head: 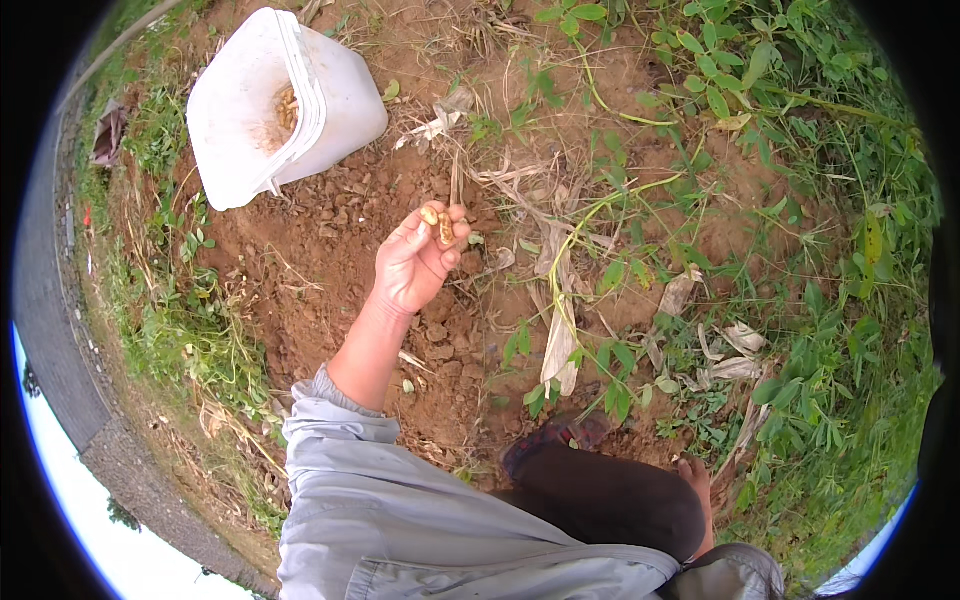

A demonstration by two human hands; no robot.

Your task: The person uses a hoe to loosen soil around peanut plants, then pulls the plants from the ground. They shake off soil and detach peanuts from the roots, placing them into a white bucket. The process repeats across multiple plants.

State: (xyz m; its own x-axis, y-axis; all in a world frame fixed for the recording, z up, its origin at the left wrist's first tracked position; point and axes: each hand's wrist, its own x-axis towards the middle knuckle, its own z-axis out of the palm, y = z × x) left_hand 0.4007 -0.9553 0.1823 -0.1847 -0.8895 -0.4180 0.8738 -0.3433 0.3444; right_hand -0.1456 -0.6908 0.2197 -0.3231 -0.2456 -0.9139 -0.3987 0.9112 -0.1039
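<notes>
My left hand (424, 259), palm up, holds a few peanut pods (445, 229) between the thumb and fingers, above loose reddish soil. Up and left of it, a white plastic bucket (341, 97) leans with its mouth towards the left; more peanut pods (286, 109) lie inside, partly hidden by the rim. My right hand (696, 480) hangs beside my bent knee at the lower right, largely hidden behind the dark trouser leg. What its fingers hold, if anything, does not show.
Green leafy plants (847, 330) grow thickly on the right, and pulled plants (202, 330) lie at the left. Dry husk-like leaves (561, 337) and a trailing stem cross the soil. My shoe (551, 439) is on the ground below. A paved road (49, 300) runs along the far left.
</notes>
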